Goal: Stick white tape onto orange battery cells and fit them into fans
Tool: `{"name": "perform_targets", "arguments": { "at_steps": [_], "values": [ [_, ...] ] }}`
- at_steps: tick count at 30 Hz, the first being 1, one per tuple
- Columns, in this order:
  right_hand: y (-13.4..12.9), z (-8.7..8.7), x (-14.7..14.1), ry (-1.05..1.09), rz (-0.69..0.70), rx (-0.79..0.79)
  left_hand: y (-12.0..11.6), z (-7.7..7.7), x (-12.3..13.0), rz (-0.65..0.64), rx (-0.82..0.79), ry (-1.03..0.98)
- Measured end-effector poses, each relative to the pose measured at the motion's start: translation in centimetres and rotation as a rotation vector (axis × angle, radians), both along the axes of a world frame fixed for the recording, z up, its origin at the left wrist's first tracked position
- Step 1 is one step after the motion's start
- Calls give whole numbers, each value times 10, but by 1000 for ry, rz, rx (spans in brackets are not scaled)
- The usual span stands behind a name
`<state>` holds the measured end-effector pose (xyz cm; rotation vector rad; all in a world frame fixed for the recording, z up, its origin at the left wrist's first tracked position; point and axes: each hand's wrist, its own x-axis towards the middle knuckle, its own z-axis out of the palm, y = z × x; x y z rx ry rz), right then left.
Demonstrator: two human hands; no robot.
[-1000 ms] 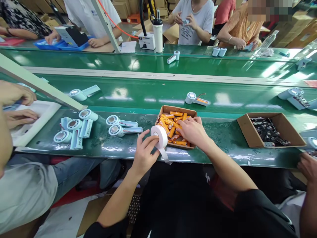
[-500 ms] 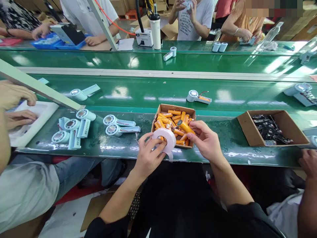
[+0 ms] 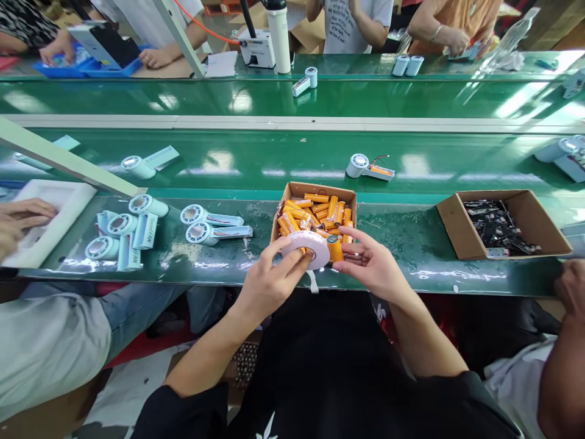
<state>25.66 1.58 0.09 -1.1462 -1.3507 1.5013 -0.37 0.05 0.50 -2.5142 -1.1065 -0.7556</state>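
Note:
My left hand [image 3: 269, 280] is closed on a roll of white tape [image 3: 319, 249], with fingers through its core and a loose tape end hanging below. Between the fingers and thumb of my right hand [image 3: 372, 262] is an orange battery cell [image 3: 335, 249], close beside the right edge of the roll. Behind both hands stands a cardboard box [image 3: 286, 194] filled with orange batteries [image 3: 315, 210]. The hands and the roll hide the front part of this box.
To the left lie several light-blue handheld fans [image 3: 201, 233]. A cardboard box of small black parts [image 3: 459, 228] stands at right. More fan bodies [image 3: 358, 164] lie on the green conveyor belt [image 3: 256, 146]. Co-workers' hands [image 3: 27, 213] are at the left, right and far side.
My right hand has brought the battery down and left toward the tape roll, turning it more upright. The roll has tilted flatter in my left hand. The view has shifted slightly.

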Motion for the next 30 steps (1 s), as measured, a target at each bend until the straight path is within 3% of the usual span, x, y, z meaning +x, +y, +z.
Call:
{"name": "perform_targets", "arguments": {
  "at_steps": [3,7,9,12,16,22,27,30],
  "values": [
    [8,-4,-6,22,-32,-10,-4,-4,16,10,43,-45],
    [0,-20,-32,215,-447,94,-13,-24,48,126,134,-228],
    [-4,-22,-32,237,-498,113,-12,-31,56,137,138,-280],
    [-1,-7,-7,59,-226,102,-3,-26,51,5,118,-238],
    [12,22,32,-305,74,224,14,-6,32,-159,96,-102],
    [22,28,32,-646,165,416,24,15,35,-223,165,21],
    [31,40,36,-682,353,472,28,27,38,-328,97,144],
    [35,45,43,-615,305,416,26,27,40,-376,62,124]
  ]
}}
